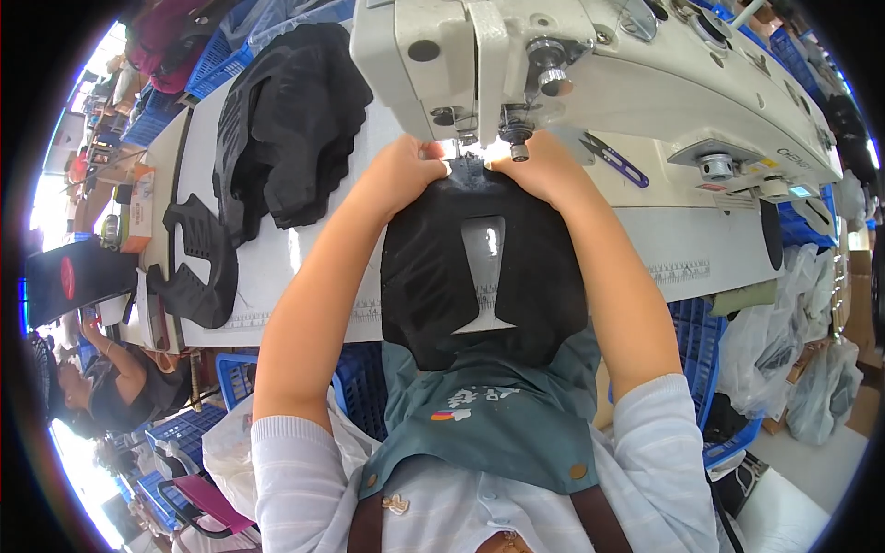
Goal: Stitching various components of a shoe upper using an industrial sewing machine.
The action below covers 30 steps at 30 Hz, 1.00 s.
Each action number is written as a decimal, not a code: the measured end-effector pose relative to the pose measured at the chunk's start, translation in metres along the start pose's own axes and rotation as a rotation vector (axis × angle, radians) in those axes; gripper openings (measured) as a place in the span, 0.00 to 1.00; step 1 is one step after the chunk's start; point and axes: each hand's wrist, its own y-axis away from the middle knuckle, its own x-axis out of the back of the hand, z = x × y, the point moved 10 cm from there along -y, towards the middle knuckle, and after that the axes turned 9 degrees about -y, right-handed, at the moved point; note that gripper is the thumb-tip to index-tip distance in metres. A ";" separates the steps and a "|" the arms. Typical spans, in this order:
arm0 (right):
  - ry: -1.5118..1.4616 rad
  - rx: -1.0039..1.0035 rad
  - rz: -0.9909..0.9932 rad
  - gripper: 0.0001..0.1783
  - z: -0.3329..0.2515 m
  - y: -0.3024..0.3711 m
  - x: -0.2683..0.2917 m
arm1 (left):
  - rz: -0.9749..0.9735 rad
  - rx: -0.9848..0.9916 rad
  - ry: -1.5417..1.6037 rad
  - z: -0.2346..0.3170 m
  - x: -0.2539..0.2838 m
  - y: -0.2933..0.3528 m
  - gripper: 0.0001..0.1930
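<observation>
A black shoe upper (424, 267) with a long tapering slot lies before me, its far end under the needle area of a white sewing machine (415, 64). Its near end hangs over the table edge onto my green apron (516, 433). My left hand (411, 171) grips the far left edge, thumb and fingertips close to the presser foot. On the opposite side, my right hand (536, 168) holds the far right edge with bent fingers. Both hands are closed, and the machine head partly hides the fingertips.
Stacked black uppers (295, 129) lie at the left, with one loose cut piece (207, 263) nearer me. Purple-handled thread snips (616, 161) rest right of the machine. Blue crates (696, 346) and plastic bags (765, 332) stand right; another person (120, 382) sits far left.
</observation>
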 end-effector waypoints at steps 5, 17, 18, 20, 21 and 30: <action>0.117 0.003 -0.019 0.13 0.005 -0.014 -0.008 | 0.102 -0.102 0.047 0.002 0.009 -0.007 0.18; 0.472 0.279 -0.024 0.18 0.017 -0.041 -0.034 | 0.227 -0.356 -0.100 0.021 0.022 -0.018 0.15; 0.489 0.260 -0.070 0.19 0.019 -0.042 -0.036 | 0.239 -0.371 -0.098 0.023 0.023 -0.017 0.15; 0.507 0.240 -0.118 0.19 0.021 -0.040 -0.037 | 0.252 -0.384 -0.095 0.024 0.023 -0.015 0.15; 0.518 0.252 -0.099 0.20 0.018 -0.036 -0.034 | 0.272 -0.401 -0.075 0.027 0.025 -0.013 0.14; 0.517 0.277 0.006 0.19 0.017 -0.035 -0.030 | 0.298 -0.423 -0.123 0.027 0.026 -0.017 0.11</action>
